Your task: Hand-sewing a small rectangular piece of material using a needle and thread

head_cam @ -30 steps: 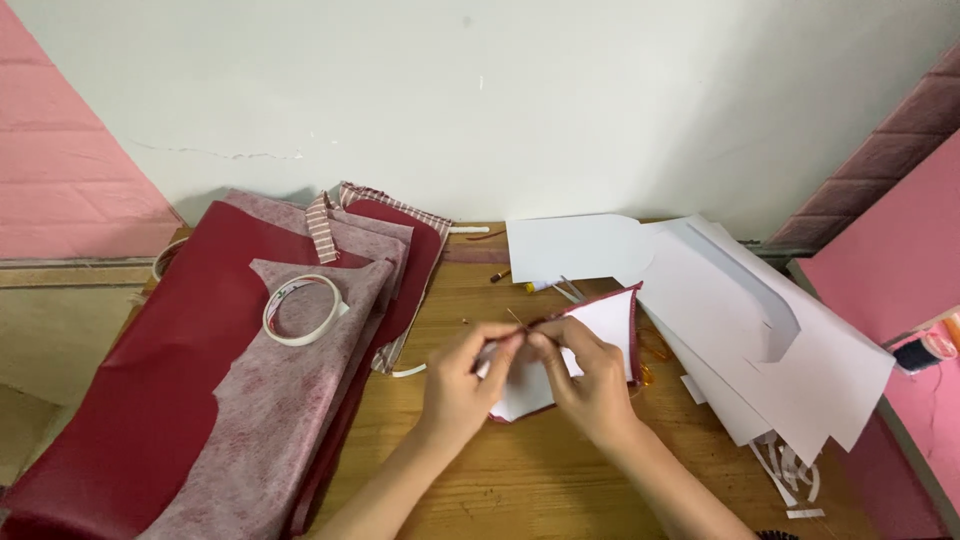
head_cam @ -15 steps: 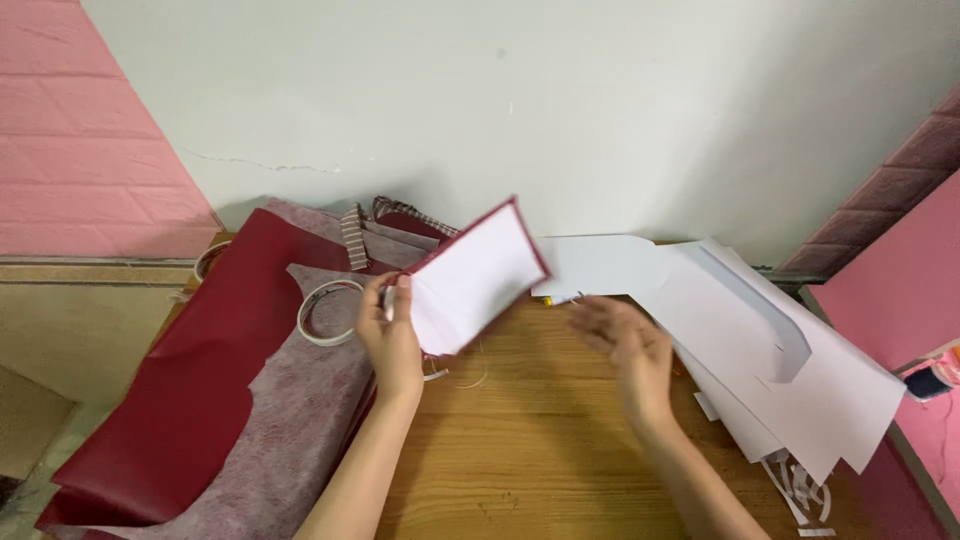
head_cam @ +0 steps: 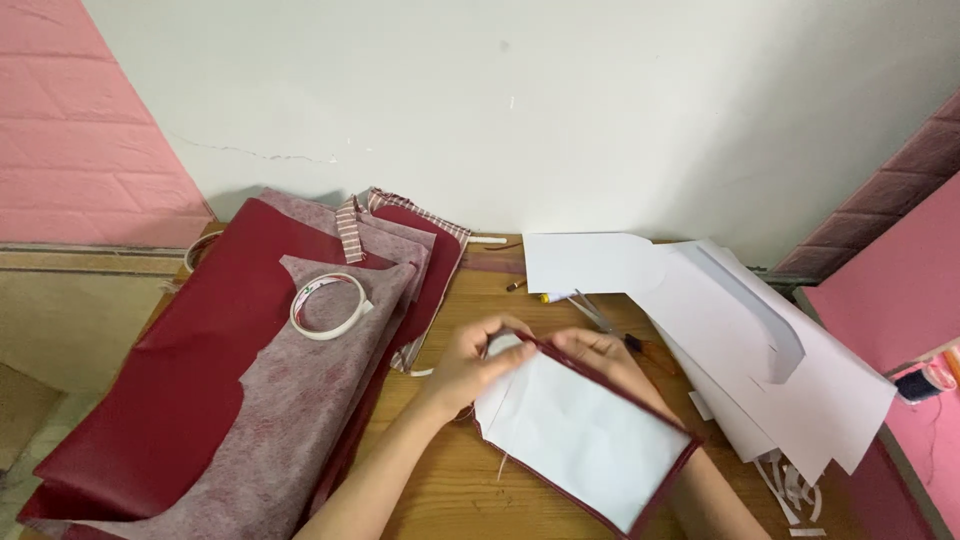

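- The left hand (head_cam: 472, 365) pinches the upper left corner of a white panel with a dark red edge (head_cam: 580, 435), thumb and fingers closed on the material.
- The right hand (head_cam: 600, 357) grips the same panel along its top edge, fingers curled over the red border; much of this hand is hidden behind the panel.
- The panel lies tilted over the wooden table (head_cam: 450, 480), in front of the person, its white face up and its lower corner reaching toward the bottom of the view.
- To the left, a stack of dark red leatherette sheets (head_cam: 170, 400) is spread across the table, with a pale mottled lining piece (head_cam: 290, 420) on top of it.
- A roll of white tape (head_cam: 327, 305) rests on that lining piece, well apart from both hands.
- A striped fabric strip (head_cam: 349, 228) shows at the far end of the stack, near the wall.
- To the right, white paper pattern pieces (head_cam: 760, 350) overlap in a loose pile, just beside the right hand.
- Scissors (head_cam: 600, 318) and a yellow-tipped pen (head_cam: 553, 297) lie between the pattern pieces and the hands, partly covered by paper.
- Thin white paper trimmings (head_cam: 795, 490) lie at the near right edge of the table.
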